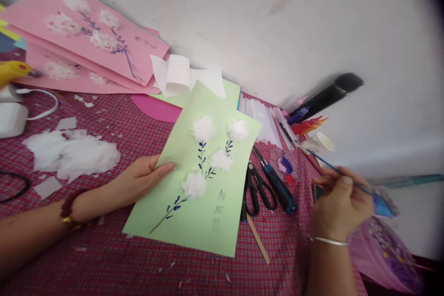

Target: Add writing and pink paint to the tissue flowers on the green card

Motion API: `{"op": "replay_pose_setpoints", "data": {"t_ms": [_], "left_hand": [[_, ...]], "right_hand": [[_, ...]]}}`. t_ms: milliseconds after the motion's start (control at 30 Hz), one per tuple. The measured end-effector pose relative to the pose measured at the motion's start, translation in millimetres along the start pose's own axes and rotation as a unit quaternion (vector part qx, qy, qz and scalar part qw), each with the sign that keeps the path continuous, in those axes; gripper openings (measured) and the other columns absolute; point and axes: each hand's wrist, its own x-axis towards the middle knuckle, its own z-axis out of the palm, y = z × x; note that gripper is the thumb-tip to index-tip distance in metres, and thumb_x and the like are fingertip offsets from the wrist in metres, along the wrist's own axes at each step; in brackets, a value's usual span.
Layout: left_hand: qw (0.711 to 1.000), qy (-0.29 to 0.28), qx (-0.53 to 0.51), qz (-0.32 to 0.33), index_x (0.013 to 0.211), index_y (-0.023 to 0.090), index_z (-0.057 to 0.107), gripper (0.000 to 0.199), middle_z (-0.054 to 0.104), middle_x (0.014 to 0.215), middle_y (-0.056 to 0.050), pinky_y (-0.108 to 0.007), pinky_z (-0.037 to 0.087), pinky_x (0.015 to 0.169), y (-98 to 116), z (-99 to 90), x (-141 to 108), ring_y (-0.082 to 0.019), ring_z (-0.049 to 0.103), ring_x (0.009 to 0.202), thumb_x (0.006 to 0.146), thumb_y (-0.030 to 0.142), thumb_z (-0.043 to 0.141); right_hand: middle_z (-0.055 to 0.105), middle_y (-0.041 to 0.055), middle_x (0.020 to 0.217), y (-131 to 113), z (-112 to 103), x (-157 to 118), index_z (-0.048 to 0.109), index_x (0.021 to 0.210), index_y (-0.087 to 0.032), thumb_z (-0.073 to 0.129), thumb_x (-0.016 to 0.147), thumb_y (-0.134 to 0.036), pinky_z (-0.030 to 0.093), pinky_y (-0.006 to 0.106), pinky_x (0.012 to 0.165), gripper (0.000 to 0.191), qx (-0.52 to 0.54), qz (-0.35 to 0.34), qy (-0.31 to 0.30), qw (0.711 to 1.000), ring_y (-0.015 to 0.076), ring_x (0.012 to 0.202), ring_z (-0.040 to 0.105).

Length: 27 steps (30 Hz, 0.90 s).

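My left hand (138, 179) grips the left edge of a light green sheet (208, 222), thumb on top. The sheet is tilted above the checked tablecloth. It bears several white crumpled-paper flowers (194, 184), painted dark stems and leaves, and dark handwritten characters at the lower right. On the right, my right hand (342, 203) pinches a thin blue brush (324, 162), its tip pointing up and left near a paper cup (321, 141). A small palette (285, 166) with purple, dark blue and red paint lies between the sheet and my right hand.
Black scissors (255, 189), a blue and black cutter (280, 189) and a wooden stick (258, 240) lie right of the sheet. White tissue pieces (72, 152) are at left, pink flower sheets (114, 62) behind. A white roll (178, 74) and a pink bin (374, 259) are also visible.
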Motion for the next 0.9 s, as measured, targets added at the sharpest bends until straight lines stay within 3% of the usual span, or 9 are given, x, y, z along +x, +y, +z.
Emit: {"op": "replay_pose_setpoints", "data": {"t_ms": [133,300,433,533,700,900], "left_hand": [[0.998,0.014,0.052,0.029,0.07,0.02,0.057,0.038,0.052,0.054,0.005,-0.017,0.038,0.038,-10,-3.2,1,-0.009,0.046,0.044,0.083,0.055,0.051],[0.996,0.019,0.076,-0.036,0.069,0.022,0.057,0.047,0.058,0.053,0.003,-0.022,0.041,0.037,-15,-4.5,3,-0.015,0.054,0.044,0.077,0.068,0.05],[0.994,0.011,0.065,-0.083,0.07,0.024,0.06,0.054,0.064,0.055,0.001,-0.027,0.046,0.04,-10,-3.5,4,-0.02,0.059,0.047,0.068,0.077,0.049],[0.994,0.011,0.074,-0.077,0.071,0.024,0.06,0.051,0.066,0.058,0.001,-0.026,0.046,0.043,-7,-3.4,1,-0.019,0.06,0.049,0.072,0.073,0.05],[0.996,0.029,0.076,-0.03,0.068,0.021,0.056,0.044,0.055,0.053,0.003,-0.02,0.038,0.039,-6,-3.2,-2,-0.013,0.049,0.045,0.081,0.062,0.051],[0.999,0.016,0.025,-0.021,0.08,0.02,0.06,0.036,0.062,0.062,0.0,-0.02,0.044,0.044,-1,1.1,-3,-0.014,0.056,0.05,0.082,0.056,0.056]], "right_hand": [[0.066,0.0004,0.068,6,-2,-4,0.068,0.095,-0.015,0.061,0.087,-0.035,0.045,0.026,0.048,0.022,-0.012,0.003,-0.028,1.0,0.0126,0.045,0.056],[0.063,-0.0017,0.063,-4,-6,-3,0.066,0.087,-0.016,0.06,0.09,-0.041,0.045,0.026,0.048,0.026,-0.048,-0.035,-0.028,0.998,0.0127,0.046,0.055],[0.061,-0.0015,0.058,0,-13,2,0.061,0.083,-0.017,0.052,0.092,-0.052,0.046,0.027,0.047,0.037,-0.052,0.001,-0.019,0.998,0.0144,0.043,0.056],[0.062,-0.0003,0.059,1,-16,3,0.06,0.084,-0.016,0.053,0.091,-0.053,0.045,0.026,0.046,0.038,-0.043,0.021,-0.009,0.999,0.0142,0.044,0.056],[0.063,0.0014,0.059,-4,-13,-2,0.062,0.083,-0.016,0.055,0.089,-0.048,0.045,0.028,0.044,0.033,-0.024,0.005,-0.019,1.0,0.016,0.043,0.056],[0.061,0.0031,0.057,-6,-10,-5,0.065,0.082,-0.015,0.052,0.089,-0.041,0.043,0.03,0.044,0.03,-0.042,-0.008,-0.016,0.999,0.0182,0.043,0.056]]}}
